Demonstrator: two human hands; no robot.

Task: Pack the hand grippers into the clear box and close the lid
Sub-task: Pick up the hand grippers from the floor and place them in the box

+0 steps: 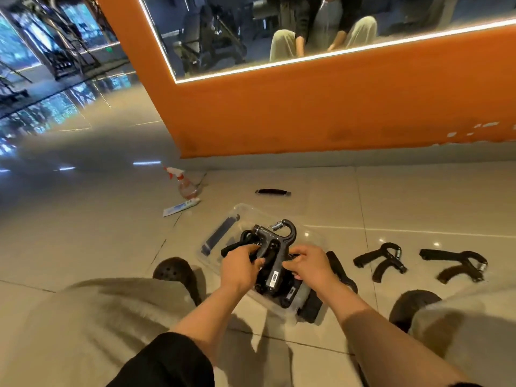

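Observation:
The clear box (240, 212) lies on the floor tiles between my knees, holding several black hand grippers. One black hand gripper with a spring at its top (275, 241) is over the box. My left hand (240, 265) pinches its left handle and my right hand (308, 262) grips its right handle. Two more hand grippers lie on the floor to the right, one near (381, 259) and one farther (458, 265). Another black gripper (339, 270) lies right beside the box, partly hidden by my right wrist. No lid can be made out.
A spray bottle (185, 184) and a flat white tube (181, 208) lie beyond the box to the left. A dark handle-like bar (272, 192) lies farther back. The orange wall (335, 113) with a mirror rises behind. My dark shoes (174, 272) flank the box.

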